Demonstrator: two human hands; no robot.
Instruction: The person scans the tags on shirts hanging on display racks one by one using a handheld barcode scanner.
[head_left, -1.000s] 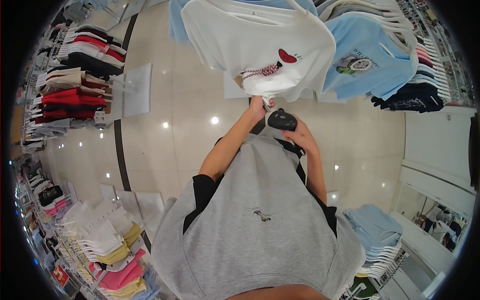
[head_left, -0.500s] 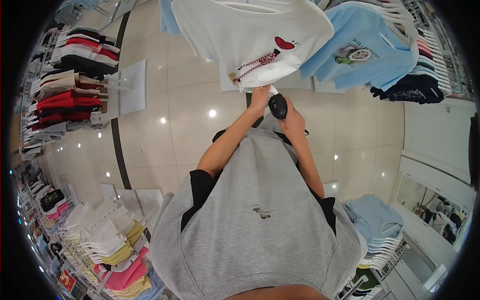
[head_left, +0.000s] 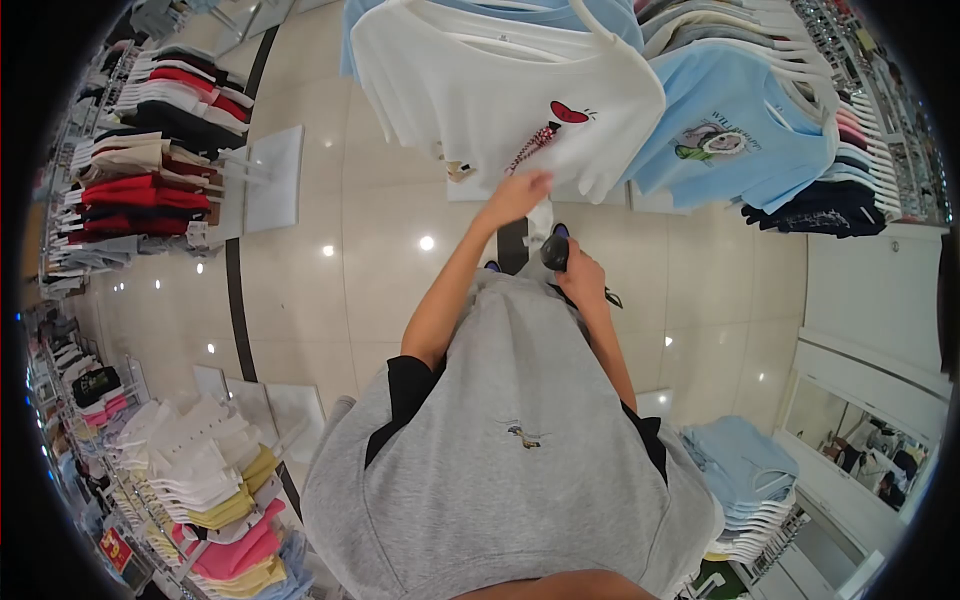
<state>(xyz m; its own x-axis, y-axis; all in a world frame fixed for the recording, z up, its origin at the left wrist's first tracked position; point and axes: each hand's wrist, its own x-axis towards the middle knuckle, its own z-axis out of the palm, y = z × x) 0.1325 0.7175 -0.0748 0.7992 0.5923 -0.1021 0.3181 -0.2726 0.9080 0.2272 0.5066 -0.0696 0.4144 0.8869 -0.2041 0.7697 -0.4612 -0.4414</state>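
Observation:
A white T-shirt [head_left: 510,85] with a red heart print and a red-and-white patterned motif hangs on the rack in front of me. My left hand [head_left: 515,197] is at its lower hem, fingers stretched forward and overlapping the fabric. Just below those fingers shows a narrow white piece [head_left: 540,220]. My right hand [head_left: 582,277] is wrapped round a black, rounded handheld device [head_left: 554,253], held low in front of my body, apart from the shirt. A dark strap or cord [head_left: 613,298] dangles beside the right wrist.
A light blue printed T-shirt [head_left: 730,130] hangs to the right of the white one. Racks of red and black clothes [head_left: 145,200] line the left side. White and yellow garments [head_left: 200,460] hang behind left, light blue ones [head_left: 740,460] behind right. The floor [head_left: 390,270] is tiled.
The white shirt's hem, earlier drawn in toward my left hand, now hangs wider. My right hand has moved down with the black device, away from the hem.

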